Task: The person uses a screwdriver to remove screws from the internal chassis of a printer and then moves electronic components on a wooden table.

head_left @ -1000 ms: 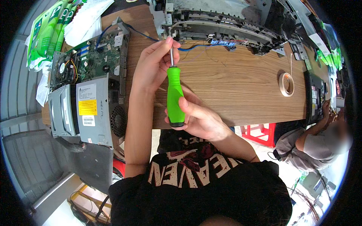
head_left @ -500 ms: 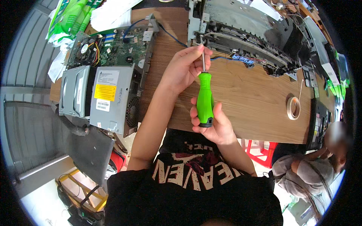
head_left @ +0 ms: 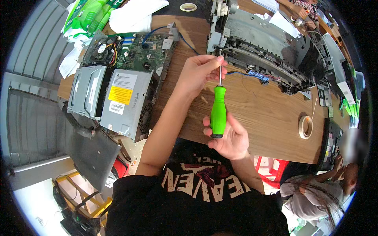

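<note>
A screwdriver (head_left: 218,112) with a bright green handle and metal shaft stands between my hands, pointing away from me. My left hand (head_left: 198,75) is closed, pinching the shaft close to its far end. Loosely curled around the butt of the handle is my right hand (head_left: 232,140), with its thumb lifted off to the right. The far end of the shaft meets the near left corner of a stripped printer-like machine frame (head_left: 258,37); my fingers partly hide the tip. Blue wiring (head_left: 258,75) hangs along the machine's near edge.
An opened computer case (head_left: 130,84) with a green circuit board, fan and metal boxes lies on the left of the wooden table (head_left: 256,114). A tape roll (head_left: 305,126) stands at the right; another ring of tape (head_left: 188,7) lies behind. Another person (head_left: 315,196) sits at lower right.
The view has shifted slightly, so the table and machine appear lower and farther right. My right thumb has opened away from the handle; my left hand still pinches the shaft.
</note>
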Available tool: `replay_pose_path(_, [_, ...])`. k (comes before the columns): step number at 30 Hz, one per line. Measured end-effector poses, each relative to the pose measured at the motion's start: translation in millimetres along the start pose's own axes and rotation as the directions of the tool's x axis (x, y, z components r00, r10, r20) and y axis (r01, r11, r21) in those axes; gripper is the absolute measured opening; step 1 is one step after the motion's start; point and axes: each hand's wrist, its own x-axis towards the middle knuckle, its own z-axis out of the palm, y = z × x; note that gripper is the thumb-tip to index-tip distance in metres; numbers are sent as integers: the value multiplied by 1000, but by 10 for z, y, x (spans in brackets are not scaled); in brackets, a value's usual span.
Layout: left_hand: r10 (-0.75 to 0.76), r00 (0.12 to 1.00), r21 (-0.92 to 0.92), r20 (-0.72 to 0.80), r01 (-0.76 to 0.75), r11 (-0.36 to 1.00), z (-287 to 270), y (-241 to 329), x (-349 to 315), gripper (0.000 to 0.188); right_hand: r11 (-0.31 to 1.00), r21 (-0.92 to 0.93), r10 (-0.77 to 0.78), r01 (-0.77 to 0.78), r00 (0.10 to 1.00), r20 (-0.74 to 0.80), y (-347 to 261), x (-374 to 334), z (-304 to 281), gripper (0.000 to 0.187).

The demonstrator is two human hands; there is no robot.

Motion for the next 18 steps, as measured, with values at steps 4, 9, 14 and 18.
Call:
replay_pose_path(4, [-15, 998, -25, 60, 17, 1000, -52, -35, 30, 30, 988, 155, 10, -14, 1000, 27, 44, -31, -69, 58])
replay_pose_path(9, [-36, 997, -60, 70, 40, 997, -57, -19, 2, 29, 926, -374, -130, 42, 968, -214, 14, -15, -94, 51])
replay_pose_path(14, [-42, 993, -108, 108, 53, 993, -37, 9, 15, 31, 856, -508, -218, 96, 958, -186, 54, 57, 106, 47])
replay_pose_path(18, [-45, 999, 37, -19, 46, 998, -33, 16, 49, 28, 793, -601, -310, 97, 914, -262, 56, 35, 253, 47])
